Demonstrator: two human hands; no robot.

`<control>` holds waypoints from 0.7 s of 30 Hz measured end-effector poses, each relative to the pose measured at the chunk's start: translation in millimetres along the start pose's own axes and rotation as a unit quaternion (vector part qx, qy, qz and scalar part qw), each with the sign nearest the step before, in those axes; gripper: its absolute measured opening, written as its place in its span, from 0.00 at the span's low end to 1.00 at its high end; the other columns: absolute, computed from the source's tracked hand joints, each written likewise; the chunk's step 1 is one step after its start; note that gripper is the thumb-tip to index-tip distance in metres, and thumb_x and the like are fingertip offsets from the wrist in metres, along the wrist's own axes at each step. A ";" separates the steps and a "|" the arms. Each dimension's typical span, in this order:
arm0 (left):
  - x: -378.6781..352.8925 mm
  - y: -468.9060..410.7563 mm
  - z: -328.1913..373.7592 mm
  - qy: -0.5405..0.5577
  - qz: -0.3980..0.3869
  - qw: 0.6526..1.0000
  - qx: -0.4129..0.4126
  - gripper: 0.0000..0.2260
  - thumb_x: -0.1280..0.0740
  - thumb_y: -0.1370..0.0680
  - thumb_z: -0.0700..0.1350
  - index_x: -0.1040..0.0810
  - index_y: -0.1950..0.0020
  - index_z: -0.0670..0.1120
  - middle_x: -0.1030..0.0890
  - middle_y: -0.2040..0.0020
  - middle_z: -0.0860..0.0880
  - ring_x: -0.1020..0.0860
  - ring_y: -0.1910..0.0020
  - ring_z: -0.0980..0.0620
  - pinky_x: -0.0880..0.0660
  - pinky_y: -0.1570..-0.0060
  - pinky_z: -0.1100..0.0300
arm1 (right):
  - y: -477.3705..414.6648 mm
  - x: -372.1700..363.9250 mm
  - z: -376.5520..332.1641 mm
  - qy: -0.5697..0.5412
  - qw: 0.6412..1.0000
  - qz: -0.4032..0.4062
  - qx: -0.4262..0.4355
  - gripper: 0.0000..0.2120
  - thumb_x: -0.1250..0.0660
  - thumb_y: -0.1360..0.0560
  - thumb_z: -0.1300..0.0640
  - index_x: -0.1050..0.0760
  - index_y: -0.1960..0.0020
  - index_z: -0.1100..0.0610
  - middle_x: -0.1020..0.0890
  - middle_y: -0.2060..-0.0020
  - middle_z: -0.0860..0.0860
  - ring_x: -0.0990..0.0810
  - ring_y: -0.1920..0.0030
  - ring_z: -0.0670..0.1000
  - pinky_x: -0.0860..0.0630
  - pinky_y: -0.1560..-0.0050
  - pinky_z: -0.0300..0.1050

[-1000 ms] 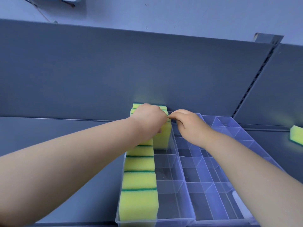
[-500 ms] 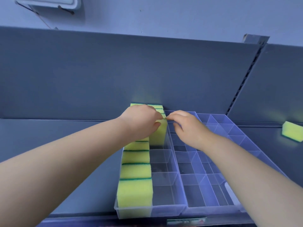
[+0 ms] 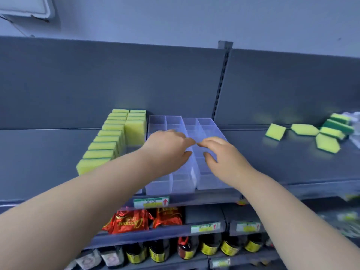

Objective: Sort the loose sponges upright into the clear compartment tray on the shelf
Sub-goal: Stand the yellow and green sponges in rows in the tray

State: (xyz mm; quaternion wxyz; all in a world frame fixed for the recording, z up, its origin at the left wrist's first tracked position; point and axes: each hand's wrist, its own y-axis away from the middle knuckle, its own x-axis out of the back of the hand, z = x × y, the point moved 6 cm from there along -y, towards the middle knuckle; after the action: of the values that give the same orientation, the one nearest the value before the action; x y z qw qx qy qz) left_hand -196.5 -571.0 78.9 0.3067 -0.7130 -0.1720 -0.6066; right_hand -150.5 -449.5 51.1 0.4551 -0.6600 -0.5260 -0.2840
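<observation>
A grey shelf point(image 3: 48, 152) holds a clear tray point(image 3: 159, 185). Yellow sponges point(image 3: 109, 142) stand up in its left rows. Loose sponges point(image 3: 304, 129) lie well off to the right. The left hand point(image 3: 167, 147) and right hand point(image 3: 224, 155) hover over the tray, fingers loose, holding nothing.

Approx. "Choco…" on red bag point(image 3: 127, 221); red arrow on shelf tag point(image 3: 151, 202).

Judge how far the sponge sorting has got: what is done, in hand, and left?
Done: the left column of the tray looks full of upright sponges, and a few stand at the back of the second. In hand: nothing; the left hand and right hand are open over bare compartments. Left: loose sponges lying on the shelf to the right.
</observation>
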 end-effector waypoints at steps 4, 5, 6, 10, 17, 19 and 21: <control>-21.7 13.1 88.5 0.036 0.000 0.999 -0.007 0.19 0.46 0.19 0.53 0.36 0.28 0.54 0.27 0.35 0.53 0.31 0.35 0.49 0.32 0.43 0.56 | 96.4 29.6 45.4 0.012 0.999 0.022 -0.045 0.16 0.42 0.22 0.60 0.28 0.35 0.54 0.28 0.35 0.46 0.32 0.34 0.46 0.36 0.36 0.38; -27.0 17.3 109.6 0.047 0.006 0.999 -0.008 0.19 0.46 0.19 0.53 0.37 0.28 0.54 0.27 0.34 0.53 0.32 0.35 0.49 0.33 0.42 0.56 | 121.4 37.3 56.6 0.016 0.998 0.025 -0.062 0.16 0.42 0.22 0.59 0.29 0.35 0.54 0.29 0.35 0.46 0.32 0.34 0.46 0.38 0.36 0.37; -32.3 21.6 129.0 0.056 0.015 0.998 -0.010 0.19 0.45 0.19 0.52 0.36 0.28 0.54 0.27 0.34 0.53 0.31 0.35 0.49 0.33 0.42 0.56 | 145.1 44.2 67.2 0.018 0.996 0.026 -0.083 0.17 0.42 0.22 0.59 0.29 0.34 0.54 0.30 0.35 0.46 0.33 0.33 0.45 0.39 0.36 0.35; -47.6 38.7 197.5 0.092 0.068 0.992 -0.044 0.14 0.37 0.23 0.48 0.22 0.39 0.50 0.18 0.47 0.51 0.21 0.48 0.46 0.26 0.54 0.56 | 223.0 62.2 101.5 0.001 0.987 0.026 -0.160 0.16 0.42 0.21 0.56 0.30 0.34 0.52 0.31 0.34 0.44 0.34 0.34 0.43 0.39 0.37 0.33; -85.4 48.7 260.5 0.132 0.061 0.988 -0.043 0.13 0.40 0.26 0.49 0.16 0.52 0.49 0.16 0.58 0.52 0.19 0.60 0.48 0.23 0.66 0.56 | 291.7 60.3 145.9 -0.021 0.969 0.042 -0.242 0.15 0.40 0.22 0.56 0.27 0.36 0.52 0.28 0.38 0.45 0.28 0.40 0.45 0.35 0.41 0.34; -86.7 39.3 268.2 0.135 0.069 0.987 -0.051 0.14 0.41 0.26 0.49 0.16 0.52 0.49 0.16 0.58 0.52 0.19 0.58 0.48 0.23 0.62 0.56 | 296.0 60.6 156.9 -0.031 0.966 0.051 -0.251 0.14 0.39 0.22 0.55 0.27 0.37 0.52 0.26 0.39 0.45 0.28 0.41 0.43 0.36 0.42 0.32; -83.3 22.5 272.5 0.141 0.090 0.984 -0.060 0.16 0.43 0.26 0.50 0.16 0.51 0.48 0.17 0.56 0.52 0.19 0.53 0.47 0.23 0.55 0.55 | 293.5 64.1 169.6 -0.038 0.965 0.057 -0.255 0.14 0.39 0.22 0.54 0.27 0.37 0.52 0.26 0.40 0.44 0.28 0.44 0.43 0.35 0.43 0.32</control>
State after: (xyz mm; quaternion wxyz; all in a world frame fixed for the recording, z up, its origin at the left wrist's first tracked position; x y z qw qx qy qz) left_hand 7.3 -401.3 -27.9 0.3375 -0.6502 -0.0251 -0.6802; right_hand 129.8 -278.6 -54.8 0.2671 -0.7933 -0.4148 -0.3568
